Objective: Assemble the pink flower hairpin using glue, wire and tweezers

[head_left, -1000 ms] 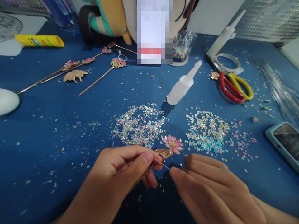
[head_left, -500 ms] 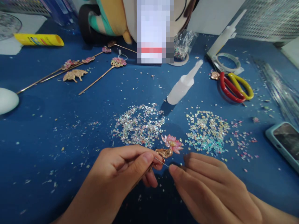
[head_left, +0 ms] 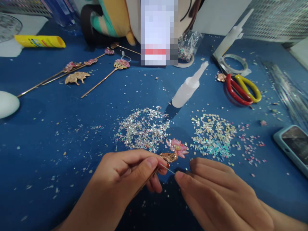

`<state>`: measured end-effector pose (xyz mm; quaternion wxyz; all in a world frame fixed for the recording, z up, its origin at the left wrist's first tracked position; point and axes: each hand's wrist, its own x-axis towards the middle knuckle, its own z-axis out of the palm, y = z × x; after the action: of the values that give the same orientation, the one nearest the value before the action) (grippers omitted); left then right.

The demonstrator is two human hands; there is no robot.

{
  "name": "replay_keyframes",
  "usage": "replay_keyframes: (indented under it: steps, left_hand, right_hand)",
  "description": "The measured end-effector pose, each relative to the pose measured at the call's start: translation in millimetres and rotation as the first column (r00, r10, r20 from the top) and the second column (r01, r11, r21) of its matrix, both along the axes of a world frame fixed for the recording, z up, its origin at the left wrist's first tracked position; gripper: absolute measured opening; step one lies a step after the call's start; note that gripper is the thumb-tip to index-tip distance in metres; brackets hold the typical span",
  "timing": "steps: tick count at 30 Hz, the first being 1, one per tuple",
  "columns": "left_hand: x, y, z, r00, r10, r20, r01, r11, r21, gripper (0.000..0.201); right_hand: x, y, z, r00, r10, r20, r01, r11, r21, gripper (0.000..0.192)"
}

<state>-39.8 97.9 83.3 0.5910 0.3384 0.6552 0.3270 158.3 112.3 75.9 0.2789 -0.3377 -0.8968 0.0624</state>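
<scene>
nearest, left hand (head_left: 125, 175) pinches the gold metal hairpin with pink lotus flower (head_left: 177, 148) by its stem, flower just above the blue cloth bench (head_left: 48, 128). right hand (head_left: 216, 192) is closed on a thin silver needle (head_left: 167, 168) touching the gold mount. beyond lie two iridescent flake piles (head_left: 143, 128), then a white squeeze bottle (head_left: 187, 88) and red-yellow scissors (head_left: 240, 89) far right.

We are holding both hands low and close together, knuckles up, forearms coming in from the bottom edge. Our left hand (head_left: 125, 175) is curling its fingers inward, thumb pressing against the forefinger in a tight pinch. Our right hand (head_left: 216, 189) is lying flatter, its thumb and forefinger tips meeting and pointing toward the left one.
</scene>
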Motion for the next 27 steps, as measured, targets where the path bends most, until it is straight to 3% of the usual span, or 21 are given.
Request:
replay_keyframes:
  steps: [6, 13, 17, 23, 27]
  left_hand:
    - [3, 3, -0.1, 1.000, 0.001, -0.032, 0.000, 1.000, 0.007, 0.027]
    - [-1, 1, 2.0, 0.984, 0.084, 0.158, -0.084, 0.996, -0.004, 0.011]
    - [-1, 2, 2.2, 0.982, 0.082, 0.170, -0.088, 0.996, 0.032, 0.012]
    - [0, 3, 5.4, 0.996, 0.052, 0.073, -0.056, 0.997, 0.060, 0.012]
    - [-3, -5, 5.6, 0.992, -0.077, -0.098, 0.093, 0.982, 0.167, 0.019]
  right_hand:
    - [2, 4, -0.2, 1.000, 0.022, -0.001, -0.022, 1.000, -0.018, 0.022]
    - [5, 11, 4.6, 0.997, 0.083, 0.002, -0.083, 0.996, -0.037, 0.037]
    - [2, 13, 4.2, 0.994, 0.100, -0.044, -0.103, 0.992, -0.070, 0.045]
    - [0, 15, 1.0, 0.980, 0.162, -0.119, -0.168, 0.985, -0.046, 0.034]
    - [0, 17, 8.5, 0.978, 0.185, -0.091, -0.184, 0.983, 0.023, 0.038]
